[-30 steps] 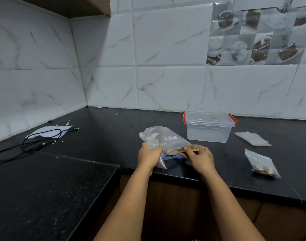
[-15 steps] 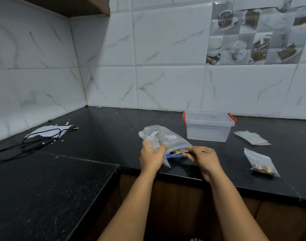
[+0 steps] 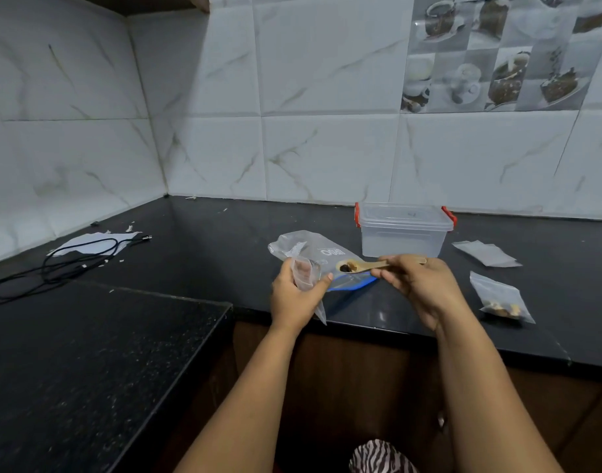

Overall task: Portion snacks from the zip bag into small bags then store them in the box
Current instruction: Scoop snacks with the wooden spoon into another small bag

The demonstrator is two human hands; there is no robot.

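A clear zip bag (image 3: 321, 250) with a blue zip edge lies on the black counter near its front edge. My left hand (image 3: 294, 295) grips a small clear bag (image 3: 304, 276), holding its mouth up. My right hand (image 3: 419, 285) pinches the handle of a wooden spoon (image 3: 361, 266), whose bowl carries a few dark snack pieces just above the zip bag, right beside the small bag. A clear plastic box (image 3: 403, 233) with red latches stands behind, its lid on. One filled small bag (image 3: 501, 298) lies at the right, and flat small bags (image 3: 485, 254) lie beyond it.
A black cable (image 3: 53, 268) and a sheet of white paper (image 3: 88, 242) lie on the left part of the L-shaped counter (image 3: 224, 240). White tiled walls close the back and left. The counter's front edge runs just below my hands.
My right hand has drawn the spoon out of the zip bag with snack pieces on it and lifted it toward the small bag. My left hand has raised the small bag slightly.
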